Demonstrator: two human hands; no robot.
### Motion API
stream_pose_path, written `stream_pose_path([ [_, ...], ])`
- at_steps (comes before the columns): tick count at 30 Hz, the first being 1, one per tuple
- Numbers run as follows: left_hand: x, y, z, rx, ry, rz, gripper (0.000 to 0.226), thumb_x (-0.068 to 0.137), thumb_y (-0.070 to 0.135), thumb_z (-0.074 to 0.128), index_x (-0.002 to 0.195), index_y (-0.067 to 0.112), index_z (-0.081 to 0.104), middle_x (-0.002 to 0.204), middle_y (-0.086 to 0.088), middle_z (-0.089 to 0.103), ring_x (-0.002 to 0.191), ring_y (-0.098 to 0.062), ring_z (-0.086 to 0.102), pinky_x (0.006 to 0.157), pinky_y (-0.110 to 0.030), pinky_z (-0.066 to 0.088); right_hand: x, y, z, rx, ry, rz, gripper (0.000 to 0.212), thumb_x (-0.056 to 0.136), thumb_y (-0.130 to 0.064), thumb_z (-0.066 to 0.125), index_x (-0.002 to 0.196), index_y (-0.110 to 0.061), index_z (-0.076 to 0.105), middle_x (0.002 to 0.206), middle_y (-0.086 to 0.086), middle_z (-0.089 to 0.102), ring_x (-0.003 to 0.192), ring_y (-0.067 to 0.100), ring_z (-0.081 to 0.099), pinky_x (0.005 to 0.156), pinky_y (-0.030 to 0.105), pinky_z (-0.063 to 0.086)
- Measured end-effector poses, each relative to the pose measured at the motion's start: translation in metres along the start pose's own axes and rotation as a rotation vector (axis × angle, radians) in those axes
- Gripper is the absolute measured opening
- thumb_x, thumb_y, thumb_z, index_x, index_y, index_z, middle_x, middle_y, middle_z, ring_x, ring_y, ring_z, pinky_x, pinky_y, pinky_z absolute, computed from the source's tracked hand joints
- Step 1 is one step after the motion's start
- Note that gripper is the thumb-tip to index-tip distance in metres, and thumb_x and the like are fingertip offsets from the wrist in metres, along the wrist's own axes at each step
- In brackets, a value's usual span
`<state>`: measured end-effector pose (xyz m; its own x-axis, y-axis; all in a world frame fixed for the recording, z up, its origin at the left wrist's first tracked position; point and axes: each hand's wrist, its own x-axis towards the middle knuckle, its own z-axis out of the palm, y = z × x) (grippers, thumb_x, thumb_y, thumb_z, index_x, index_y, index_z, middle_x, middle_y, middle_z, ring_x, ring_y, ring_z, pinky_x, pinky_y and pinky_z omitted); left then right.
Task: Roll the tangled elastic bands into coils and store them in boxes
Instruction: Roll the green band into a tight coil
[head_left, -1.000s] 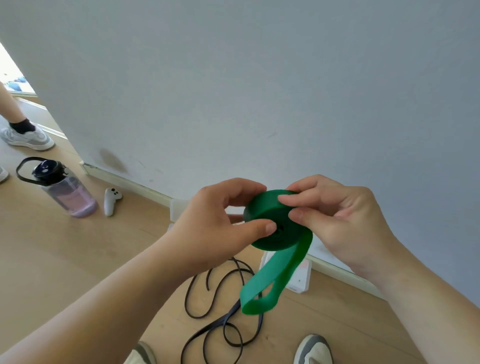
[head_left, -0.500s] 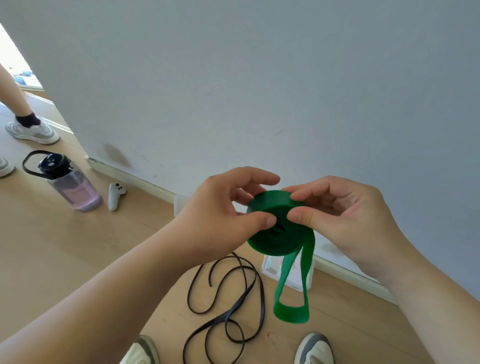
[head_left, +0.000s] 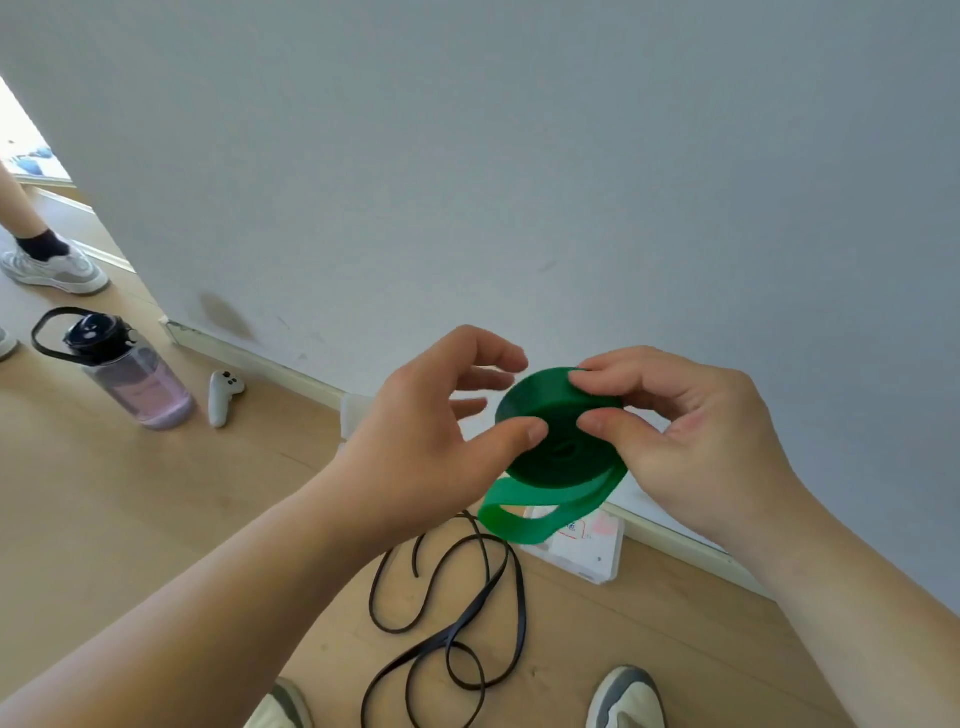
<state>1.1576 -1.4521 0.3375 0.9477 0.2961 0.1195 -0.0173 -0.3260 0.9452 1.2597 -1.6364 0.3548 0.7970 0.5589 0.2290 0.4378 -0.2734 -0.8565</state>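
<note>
Landmark: green band (head_left: 561, 452), wound into a flat coil and held in the air in front of the wall (head_left: 519, 156).
Loose end: a short loop (head_left: 519, 527) of the same band hangs unwound from the coil's lower edge.
Right grip: the right hand (head_left: 691, 436) pinches the coil, with the thumb on the near face and the fingertips (head_left: 584, 382) over the upper rim.
Left grip: the left hand (head_left: 426, 436) is wide. Its thumb tip touches the coil's left edge. Its fingers (head_left: 493, 358) are spread behind the coil and blurred, so their contact cannot be told.
Black band (head_left: 452, 623): lies in tangled loops on the floor (head_left: 130, 519), below and left of the coil.
Box (head_left: 597, 551): white, on the floor directly below the coil, partly hidden by the loop.
Bottle (head_left: 140, 384): upright on the floor, well left of the coil.
Controller (head_left: 223, 397): white, on the floor between the bottle and the coil, near the bottle.
Shoes (head_left: 628, 696): two toe caps at the lower frame edge, below the coil.
</note>
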Motion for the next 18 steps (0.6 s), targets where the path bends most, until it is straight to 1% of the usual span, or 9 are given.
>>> stream_pose_path([
  [2, -0.001, 0.001, 0.001, 0.027, -0.039, -0.009, 0.044, 0.085, 0.015, 0.082, 0.118, 0.033, 0.061, 0.113, 0.015, 0.069, 0.107, -0.002, 0.067, 0.091, -0.025, 0.059, -0.002, -0.002, 0.003, -0.019, -0.025, -0.015, 0.043, 0.081, 0.006, 0.080, 0.091, -0.036, 0.078, 0.102, -0.020, 0.076, 0.099, 0.005, 0.071, 0.085, 0.009, 0.053],
  [3, 0.000, 0.002, 0.002, 0.059, -0.051, -0.006, 0.044, 0.085, 0.014, 0.082, 0.118, 0.035, 0.061, 0.110, 0.016, 0.069, 0.106, -0.003, 0.067, 0.090, -0.026, 0.060, -0.003, -0.001, 0.005, -0.011, -0.030, -0.018, 0.042, 0.080, 0.006, 0.080, 0.091, -0.035, 0.078, 0.101, -0.020, 0.076, 0.098, 0.005, 0.071, 0.084, 0.009, 0.053],
  [4, 0.000, 0.002, 0.002, 0.070, -0.053, -0.009, 0.043, 0.085, 0.013, 0.081, 0.116, 0.037, 0.063, 0.107, 0.017, 0.069, 0.105, -0.004, 0.067, 0.089, -0.027, 0.060, -0.003, -0.002, 0.007, 0.002, -0.027, -0.012, 0.041, 0.078, 0.005, 0.082, 0.089, -0.034, 0.079, 0.100, -0.018, 0.077, 0.096, 0.006, 0.072, 0.084, 0.012, 0.055],
  [6, 0.001, 0.003, 0.002, 0.021, -0.029, -0.026, 0.039, 0.085, 0.008, 0.081, 0.109, 0.035, 0.068, 0.102, 0.019, 0.071, 0.103, -0.008, 0.068, 0.087, -0.031, 0.062, 0.000, -0.001, 0.006, 0.081, 0.002, 0.037, 0.035, 0.073, 0.001, 0.087, 0.086, -0.031, 0.081, 0.098, -0.014, 0.079, 0.095, 0.010, 0.075, 0.089, 0.026, 0.060],
  [8, 0.002, 0.003, 0.000, -0.071, 0.019, -0.055, 0.037, 0.083, 0.003, 0.081, 0.105, 0.031, 0.071, 0.100, 0.014, 0.073, 0.101, -0.011, 0.070, 0.084, -0.032, 0.064, 0.003, 0.001, 0.001, 0.204, 0.021, 0.087, 0.030, 0.071, -0.003, 0.089, 0.089, -0.026, 0.082, 0.098, -0.006, 0.081, 0.095, 0.016, 0.077, 0.092, 0.037, 0.060],
  [11, 0.003, 0.003, -0.004, -0.179, 0.065, -0.069, 0.037, 0.081, 0.002, 0.084, 0.105, 0.027, 0.072, 0.103, 0.007, 0.074, 0.099, -0.015, 0.072, 0.079, -0.029, 0.064, 0.003, 0.002, -0.006, 0.322, -0.020, 0.087, 0.028, 0.076, -0.003, 0.081, 0.097, -0.022, 0.081, 0.097, 0.002, 0.082, 0.094, 0.018, 0.078, 0.090, 0.032, 0.061],
  [13, 0.002, 0.002, -0.007, -0.228, 0.059, -0.091, 0.041, 0.079, 0.002, 0.086, 0.108, 0.027, 0.072, 0.104, 0.005, 0.074, 0.097, -0.016, 0.073, 0.078, -0.030, 0.063, 0.003, 0.003, -0.008, 0.372, -0.029, 0.079, 0.027, 0.075, -0.003, 0.078, 0.096, -0.020, 0.081, 0.094, 0.004, 0.082, 0.091, 0.018, 0.078, 0.085, 0.028, 0.061],
  [16, 0.001, 0.002, -0.009, -0.267, 0.018, -0.138, 0.054, 0.074, 0.004, 0.089, 0.118, 0.030, 0.069, 0.104, 0.003, 0.074, 0.098, -0.017, 0.074, 0.086, -0.040, 0.063, 0.004, 0.005, -0.009, 0.398, -0.028, 0.077, 0.031, 0.076, 0.005, 0.077, 0.089, -0.022, 0.082, 0.090, 0.006, 0.081, 0.086, 0.019, 0.078, 0.078, 0.023, 0.060],
  [18, 0.001, 0.002, -0.009, -0.229, -0.046, -0.162, 0.066, 0.073, 0.011, 0.091, 0.128, 0.033, 0.063, 0.104, 0.000, 0.074, 0.099, -0.015, 0.075, 0.091, -0.038, 0.061, 0.004, 0.008, -0.010, 0.336, -0.033, 0.072, 0.036, 0.081, 0.013, 0.074, 0.089, -0.021, 0.082, 0.088, 0.006, 0.081, 0.084, 0.019, 0.077, 0.077, 0.023, 0.060],
])
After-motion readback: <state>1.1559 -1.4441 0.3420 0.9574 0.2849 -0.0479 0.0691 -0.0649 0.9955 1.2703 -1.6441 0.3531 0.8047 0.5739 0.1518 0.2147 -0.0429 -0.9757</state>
